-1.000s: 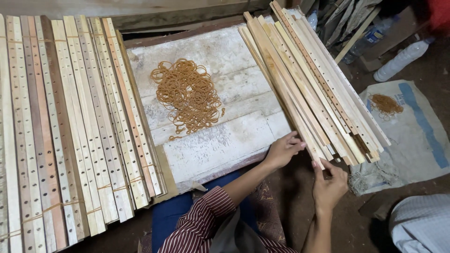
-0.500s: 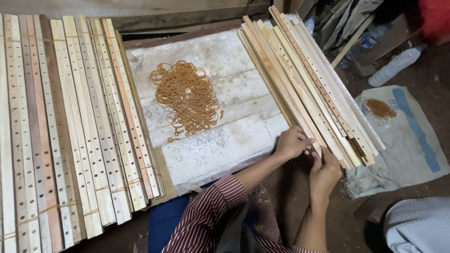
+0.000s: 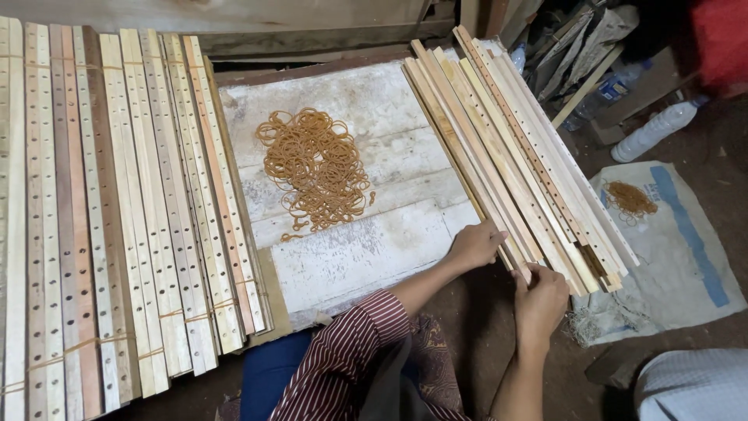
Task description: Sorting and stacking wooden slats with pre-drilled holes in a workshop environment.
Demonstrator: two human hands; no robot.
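Two hands are working at the near end of the loose slat stack [image 3: 514, 156] on the worktop [image 3: 374, 242] — left hand [image 3: 477, 244] resting on it, right hand [image 3: 541, 300] fingers closed around the slat ends. Unbound slats could be fanning out and sliding off. Since earlier, both hands have been drawn closer together.

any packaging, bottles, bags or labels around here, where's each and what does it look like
Clear plastic bottle: lying on the dirt floor at upper right, slim, see-through, pale cap.
Second bottle with blue label: just left of it among clutter, partly hidden.
Woven sack: spread flat on the floor at right, whitish with a blue stripe, a small heap of rubber bands on it.
No signs or screens show.
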